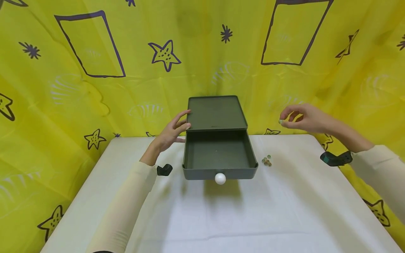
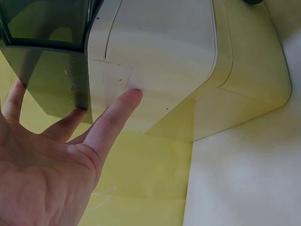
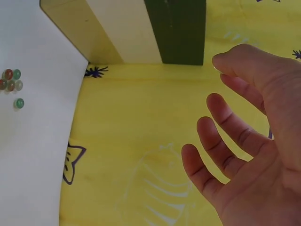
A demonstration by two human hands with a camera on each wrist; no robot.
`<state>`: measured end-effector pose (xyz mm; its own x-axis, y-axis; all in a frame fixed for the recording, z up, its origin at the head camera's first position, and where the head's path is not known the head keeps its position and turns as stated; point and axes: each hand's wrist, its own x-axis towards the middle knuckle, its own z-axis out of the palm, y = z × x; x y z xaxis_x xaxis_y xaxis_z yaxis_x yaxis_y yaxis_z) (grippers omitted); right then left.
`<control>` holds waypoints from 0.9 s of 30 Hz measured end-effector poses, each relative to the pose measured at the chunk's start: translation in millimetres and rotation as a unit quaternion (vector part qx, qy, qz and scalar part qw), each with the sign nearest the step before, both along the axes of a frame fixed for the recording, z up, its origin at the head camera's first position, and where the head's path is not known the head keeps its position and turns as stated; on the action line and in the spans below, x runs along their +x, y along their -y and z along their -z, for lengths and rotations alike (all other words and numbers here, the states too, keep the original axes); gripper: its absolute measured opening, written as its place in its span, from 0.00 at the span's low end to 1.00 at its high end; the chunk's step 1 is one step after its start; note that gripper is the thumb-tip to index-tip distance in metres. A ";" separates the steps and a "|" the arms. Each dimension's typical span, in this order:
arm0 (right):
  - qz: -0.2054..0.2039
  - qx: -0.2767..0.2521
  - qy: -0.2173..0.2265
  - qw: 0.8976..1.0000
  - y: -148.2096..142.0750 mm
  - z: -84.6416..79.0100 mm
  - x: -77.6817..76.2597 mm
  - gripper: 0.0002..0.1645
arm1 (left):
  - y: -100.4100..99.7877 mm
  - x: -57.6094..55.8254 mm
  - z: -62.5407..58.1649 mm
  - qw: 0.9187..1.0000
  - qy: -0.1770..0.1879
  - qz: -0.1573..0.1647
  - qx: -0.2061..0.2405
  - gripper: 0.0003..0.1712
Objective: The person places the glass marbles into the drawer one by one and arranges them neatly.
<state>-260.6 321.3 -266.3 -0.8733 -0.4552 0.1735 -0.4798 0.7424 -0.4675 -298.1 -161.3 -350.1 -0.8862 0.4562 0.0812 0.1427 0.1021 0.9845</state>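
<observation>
A dark green box (image 1: 217, 112) stands at the back of the table with its drawer (image 1: 219, 174) pulled out; a round white knob (image 1: 220, 178) is on the drawer's front. My left hand (image 1: 169, 133) rests against the box's left side, fingers spread, the index fingertip at the top edge. To the right of the box, my right hand (image 1: 303, 117) is raised and pinches a small glassy marble (image 1: 280, 121) between thumb and index finger. In the right wrist view that marble is almost wholly hidden behind the thumb (image 3: 235, 59); the other fingers are loosely bent.
Several glass marbles (image 1: 266, 161), greenish and reddish-brown, lie in a cluster on the white table (image 1: 221, 225), right of the drawer. A yellow curtain (image 1: 196, 63) printed with starfish and shells hangs behind the table and down its sides.
</observation>
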 end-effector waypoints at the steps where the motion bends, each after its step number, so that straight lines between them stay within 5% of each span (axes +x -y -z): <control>1: -0.003 0.003 -0.002 1.000 1.7 -2.1 -0.4 0.10 | 0.2 -0.1 0.1 1.000 -0.001 0.001 0.000 0.36; 14: -0.063 0.021 0.011 0.998 47.2 -38.2 -1.7 0.05 | 1.1 0.7 0.2 1.000 -0.002 -0.003 0.000 0.35; 27: -0.109 0.018 0.028 0.993 98.9 -54.2 -6.4 0.05 | -0.6 1.3 0.7 1.000 -0.006 -0.002 0.001 0.35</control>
